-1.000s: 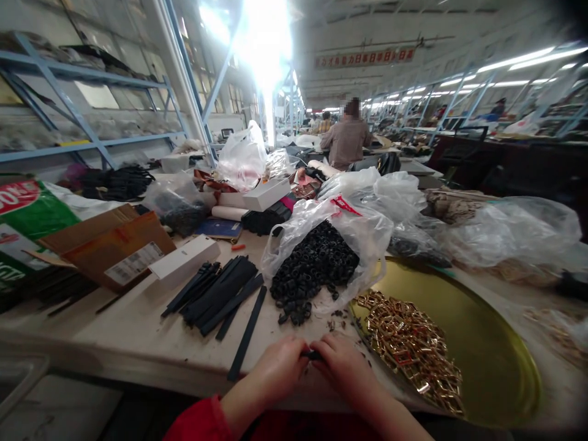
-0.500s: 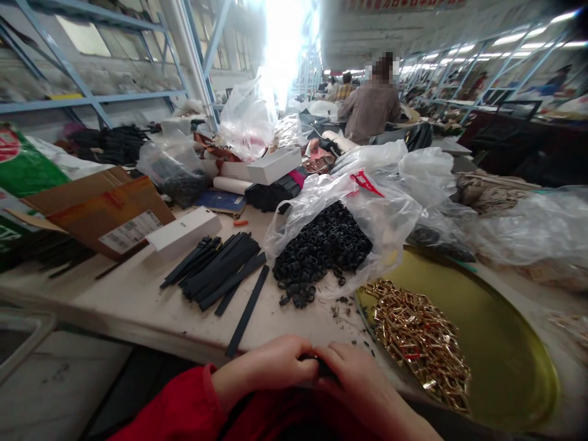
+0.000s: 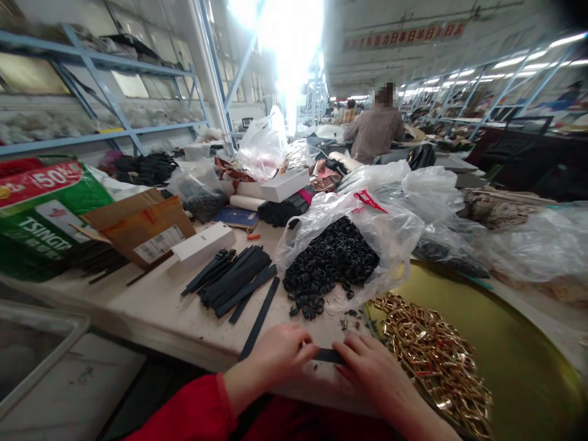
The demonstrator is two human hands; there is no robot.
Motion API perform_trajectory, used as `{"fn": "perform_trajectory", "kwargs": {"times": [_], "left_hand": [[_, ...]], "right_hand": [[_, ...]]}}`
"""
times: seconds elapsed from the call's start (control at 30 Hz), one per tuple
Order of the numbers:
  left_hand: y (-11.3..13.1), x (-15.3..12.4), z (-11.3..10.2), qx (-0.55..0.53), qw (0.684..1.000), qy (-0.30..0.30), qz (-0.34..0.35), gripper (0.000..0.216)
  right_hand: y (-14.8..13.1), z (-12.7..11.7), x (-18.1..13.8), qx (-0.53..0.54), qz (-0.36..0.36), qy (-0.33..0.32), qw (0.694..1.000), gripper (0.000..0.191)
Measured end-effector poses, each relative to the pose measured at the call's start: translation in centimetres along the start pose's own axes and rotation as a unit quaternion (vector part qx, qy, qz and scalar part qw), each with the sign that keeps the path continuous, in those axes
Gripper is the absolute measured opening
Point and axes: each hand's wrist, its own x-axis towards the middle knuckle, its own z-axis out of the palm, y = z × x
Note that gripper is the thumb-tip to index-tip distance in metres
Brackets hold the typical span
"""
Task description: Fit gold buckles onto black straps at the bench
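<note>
At the table's front edge, a short stretch of black strap point(image 3: 329, 355) shows between my two hands. My left hand point(image 3: 281, 354) is closed, thumb and fingers pinched around the strap's left part. My right hand point(image 3: 370, 369) has its fingers curled over the right end, which they hide. Another black strip point(image 3: 261, 315) lies on the table by my left wrist, its near end behind the hand. Beyond it is a pile of black strips point(image 3: 236, 278). Small black loops point(image 3: 331, 254) spill from an open clear plastic bag point(image 3: 399, 236) ahead of my hands.
To the right, a gold-coloured round tray point(image 3: 519, 343) carries a heap of gold metal buckles point(image 3: 436, 349). A white box point(image 3: 204, 242), an open cardboard box point(image 3: 147, 229) and a green bag point(image 3: 50, 226) stand left. A person point(image 3: 376, 128) sits farther back.
My hands have moved forward from the table's edge onto its top and spread slightly, exposing more strap between them. The view has tilted up and turned a little left.
</note>
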Motion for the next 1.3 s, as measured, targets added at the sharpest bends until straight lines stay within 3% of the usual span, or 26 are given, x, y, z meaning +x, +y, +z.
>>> {"fn": "perform_trajectory", "kwargs": {"times": [0.1,0.2,0.27,0.37,0.43,0.53,0.6,0.67,0.73,0.83,0.9,1.07,1.3], "left_hand": [[-3.0,1.2,-2.4,0.074,0.99,0.091,-0.082,0.027],[-5.4,1.9,-3.6,0.107,0.975,0.124,-0.151,0.019],[-5.9,1.7,-3.8,0.108,0.972,0.128,-0.163,0.012],[-4.8,-0.2,-3.3,0.093,0.975,0.136,-0.149,0.009],[-3.2,-2.1,-2.3,0.075,0.982,0.127,-0.118,0.008],[-0.8,-4.5,0.2,0.035,0.995,0.087,-0.044,0.007],[0.3,-5.1,1.8,-0.016,0.997,0.078,-0.004,0.008],[0.8,-5.0,2.9,-0.11,0.991,0.08,0.001,0.007],[0.9,-4.4,3.2,-0.246,0.966,0.072,-0.023,0.011],[0.6,-3.4,2.8,-0.437,0.896,0.03,-0.068,0.028],[0.3,-2.9,2.6,-0.5,0.86,0.014,-0.105,0.035],[-0.7,-2.2,3.0,-0.561,0.81,-0.008,-0.169,0.023],[-0.7,-1.9,2.4,-0.628,0.754,-0.033,-0.19,0.023]], "right_hand": [[1.0,1.0,0.5,-0.032,0.017,0.037,0.999,0.036],[0.8,1.3,0.2,-0.022,0.03,0.084,0.996,0.045],[0.2,1.1,-0.4,0.008,0.041,0.108,0.993,0.042],[-1.1,0.2,-1.3,0.121,0.084,0.122,0.982,0.03],[-2.2,-0.5,-1.4,0.256,0.139,0.122,0.949,0.031],[-3.7,-1.2,-0.6,0.479,0.205,0.111,0.846,0.041],[-4.4,-1.5,0.4,0.568,0.221,0.096,0.787,0.036],[-4.4,-1.6,1.5,0.593,0.22,0.071,0.771,0.028],[-3.7,-1.6,2.6,0.566,0.201,0.043,0.799,0.025],[-1.7,-1.3,4.5,0.371,0.169,0.041,0.912,0.028],[-0.4,-1.0,5.9,0.225,0.151,0.055,0.961,0.026],[0.7,0.2,8.7,0.089,0.08,0.009,0.993,0.022],[1.3,0.7,9.2,-0.006,0.067,-0.045,0.997,0.021]]}}
